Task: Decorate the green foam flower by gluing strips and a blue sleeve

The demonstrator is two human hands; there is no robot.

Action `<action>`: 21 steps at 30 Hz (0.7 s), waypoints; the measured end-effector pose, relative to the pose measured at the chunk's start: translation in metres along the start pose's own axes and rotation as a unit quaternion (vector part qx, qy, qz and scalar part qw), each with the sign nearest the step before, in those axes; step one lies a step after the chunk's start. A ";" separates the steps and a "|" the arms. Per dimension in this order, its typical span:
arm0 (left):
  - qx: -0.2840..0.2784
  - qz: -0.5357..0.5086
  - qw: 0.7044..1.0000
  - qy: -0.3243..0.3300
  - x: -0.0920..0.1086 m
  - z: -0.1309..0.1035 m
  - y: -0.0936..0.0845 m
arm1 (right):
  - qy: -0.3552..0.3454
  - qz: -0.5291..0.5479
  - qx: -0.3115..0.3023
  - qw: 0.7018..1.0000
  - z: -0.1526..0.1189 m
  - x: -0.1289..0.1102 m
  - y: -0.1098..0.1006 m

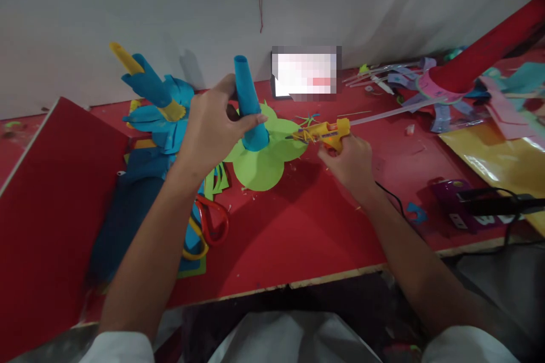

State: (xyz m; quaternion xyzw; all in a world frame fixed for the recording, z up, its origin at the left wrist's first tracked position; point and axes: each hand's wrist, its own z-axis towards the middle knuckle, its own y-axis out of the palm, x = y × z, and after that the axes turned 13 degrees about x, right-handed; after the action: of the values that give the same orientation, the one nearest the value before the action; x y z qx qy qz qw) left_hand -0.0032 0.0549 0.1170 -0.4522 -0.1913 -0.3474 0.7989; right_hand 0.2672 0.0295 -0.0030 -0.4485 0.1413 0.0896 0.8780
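Note:
My left hand (219, 125) grips a blue paper tube (248, 99), fingers closed round its left side. The tube stands almost upright on a green flower-shaped paper cutout (259, 173) with rounded petals. In my right hand (351, 161) is a yellow hot glue gun (330, 133), a clear glue stick (387, 112) jutting from its back. Its nozzle points left over the green petals, close to the tube's base; whether the tip touches the paper I cannot tell. Yellowish strands cling round the front of the gun.
Red- and yellow-handled scissors (213, 221) lie left of the cutout. Behind my left hand stands a blue and yellow paper flower (157, 102). A lit, blurred screen (304, 74) leans at the wall. Right are a red cone (489, 45), a purple box (468, 204) and a black cable (392, 195).

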 end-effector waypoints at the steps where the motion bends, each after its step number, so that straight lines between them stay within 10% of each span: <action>1: 0.008 0.005 1.000 0.001 0.001 -0.001 0.002 | 0.002 0.000 0.002 1.000 0.000 0.001 0.000; 12: -0.022 0.051 0.998 -0.025 -0.016 -0.021 0.052 | -0.044 0.003 -0.061 0.997 -0.003 -0.005 0.002; 21: 0.021 0.160 0.986 0.030 -0.025 -0.027 0.030 | -0.089 -0.003 -0.168 0.982 -0.011 -0.021 0.010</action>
State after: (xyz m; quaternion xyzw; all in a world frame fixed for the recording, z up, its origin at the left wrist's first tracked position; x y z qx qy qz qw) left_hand 0.0012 0.0523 0.0698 -0.4500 -0.0999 -0.2242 0.8586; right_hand 0.2429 0.0259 -0.0102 -0.5806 0.0440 0.1487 0.7993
